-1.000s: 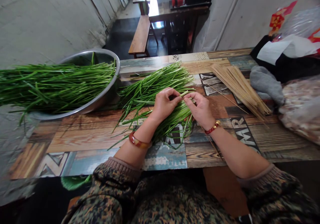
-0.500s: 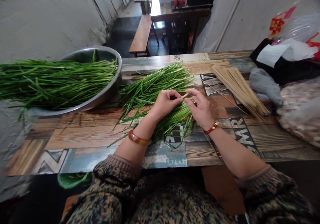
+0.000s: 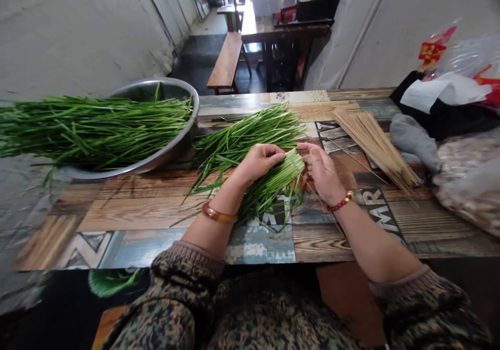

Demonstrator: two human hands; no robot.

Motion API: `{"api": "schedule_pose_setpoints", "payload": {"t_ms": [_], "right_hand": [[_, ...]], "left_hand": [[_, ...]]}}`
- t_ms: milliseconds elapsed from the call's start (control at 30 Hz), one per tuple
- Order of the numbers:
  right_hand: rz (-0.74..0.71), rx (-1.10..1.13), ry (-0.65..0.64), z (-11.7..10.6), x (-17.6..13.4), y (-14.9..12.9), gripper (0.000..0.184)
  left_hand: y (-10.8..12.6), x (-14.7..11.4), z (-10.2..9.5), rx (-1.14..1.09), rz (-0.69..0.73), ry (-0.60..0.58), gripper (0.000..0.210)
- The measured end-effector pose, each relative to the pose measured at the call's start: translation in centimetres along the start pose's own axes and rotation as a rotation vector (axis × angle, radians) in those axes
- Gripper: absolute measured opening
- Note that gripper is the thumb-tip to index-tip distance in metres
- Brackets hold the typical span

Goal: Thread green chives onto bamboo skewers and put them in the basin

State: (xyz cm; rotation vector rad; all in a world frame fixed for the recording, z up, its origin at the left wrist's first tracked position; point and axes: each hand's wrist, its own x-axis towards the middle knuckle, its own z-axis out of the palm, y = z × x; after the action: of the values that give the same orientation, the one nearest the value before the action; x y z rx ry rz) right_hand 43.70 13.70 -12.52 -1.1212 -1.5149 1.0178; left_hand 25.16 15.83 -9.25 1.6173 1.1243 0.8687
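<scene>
Fingers of the left hand point(image 3: 259, 162) pinch a green-stalk bundle point(image 3: 284, 172) at centre, the right hand point(image 3: 323, 175) spread loosely alongside, while a loose pile point(image 3: 265, 124) above and more in the basin point(image 3: 196, 105) upper left look ungathered.

Bare left hand point(image 3: 261, 161), thumb and fingertips pinched together, bare right hand point(image 3: 323, 177), index finger extended, bare forearms point(image 3: 377, 238) converging forward

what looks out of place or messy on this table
Nothing looks spilled or broken. One thin tan wooden skewer lies apart from the fanned tan wooden skewers, and long green stalks jut far past the rim of the round silver metal bowl. The slim green bunch by the left hand straggles too.
</scene>
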Motion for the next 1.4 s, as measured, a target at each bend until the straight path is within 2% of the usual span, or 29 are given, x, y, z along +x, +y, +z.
{"api": "schedule_pose_setpoints", "payload": {"t_ms": [100, 267, 367, 500, 633, 700, 833, 1033, 1133, 1300, 1400], "right_hand": [[0.061, 0.067, -0.033, -0.1, -0.1, -0.1, 0.048], [-0.116, -0.162, -0.025, 0.3, -0.1, -0.4, 0.040], [-0.170, -0.257, -0.012, 0.7, -0.2, -0.5, 0.033], [-0.147, -0.328, 0.053, 1.1, -0.2, -0.2, 0.022], [-0.120, -0.357, 0.058, 1.2, -0.1, 0.0, 0.019], [-0.124, -0.360, 0.034, 1.2, 0.0, 0.0, 0.018], [-0.140, -0.352, -0.020, 1.2, 0.1, 0.1, 0.018], [-0.138, -0.365, -0.010, 1.4, 0.1, 0.3, 0.020], [-0.147, -0.342, -0.008, 1.5, 0.1, 0.2, 0.020], [-0.148, -0.341, 0.004, 1.6, 0.1, 0.2, 0.019], [-0.138, -0.355, 0.020, 1.6, 0.1, 0.3, 0.018]], "left_hand": [[0.0, 0.1, -0.1, 0.016, 0.018, 0.047, 0.026], [0.5, -0.1, 0.4, 0.106, 0.036, 0.021, 0.028], [0.6, -0.3, 1.1, 0.163, 0.051, -0.006, 0.029], [0.2, -0.3, 1.6, 0.220, 0.050, -0.030, 0.030], [-0.4, 0.0, 0.8, 0.251, 0.057, -0.114, 0.030], [-0.8, 0.4, -0.1, 0.267, 0.058, -0.048, 0.028], [-1.8, 1.1, -1.4, 0.386, 0.065, 0.239, 0.023], [-1.9, 1.2, -1.5, 0.646, 0.154, 0.316, 0.021], [-1.4, 1.2, -1.5, 0.691, 0.159, 0.283, 0.022], [-0.2, 2.5, -0.9, 0.866, 0.175, 0.099, 0.024], [0.2, 3.7, 0.1, 1.007, 0.156, 0.086, 0.025]]}}
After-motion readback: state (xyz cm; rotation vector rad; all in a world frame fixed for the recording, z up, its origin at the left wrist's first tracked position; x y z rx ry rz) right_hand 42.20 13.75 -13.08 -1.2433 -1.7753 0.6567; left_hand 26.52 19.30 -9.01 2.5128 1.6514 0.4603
